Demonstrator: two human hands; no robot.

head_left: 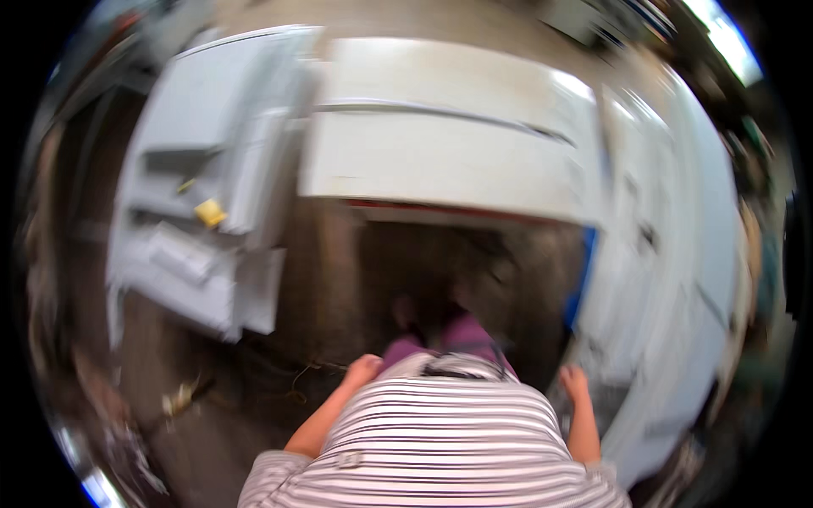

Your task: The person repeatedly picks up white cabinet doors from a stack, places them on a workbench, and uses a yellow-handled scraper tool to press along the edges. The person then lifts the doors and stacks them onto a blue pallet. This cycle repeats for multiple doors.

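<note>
My left hand [364, 369] hangs beside my thigh, over the dark floor, with no object visible in it. On the other side, my right hand [574, 379] is low beside my hip, nearest to the long white unit [690, 279] on the right. Motion blur smears the fingers of both hands, so their closure is unclear. In front of me stands a wide white-topped table [449, 161], a dark narrow strip running across its top. Both hands are apart from it.
At the left stands a pale grey stepped metal unit [195, 102] with a small yellow object [210, 212] on it. A blue upright edge [582, 279] borders the table's right side. Yellowish scraps [179, 398] lie on the brown floor [212, 449] at the lower left.
</note>
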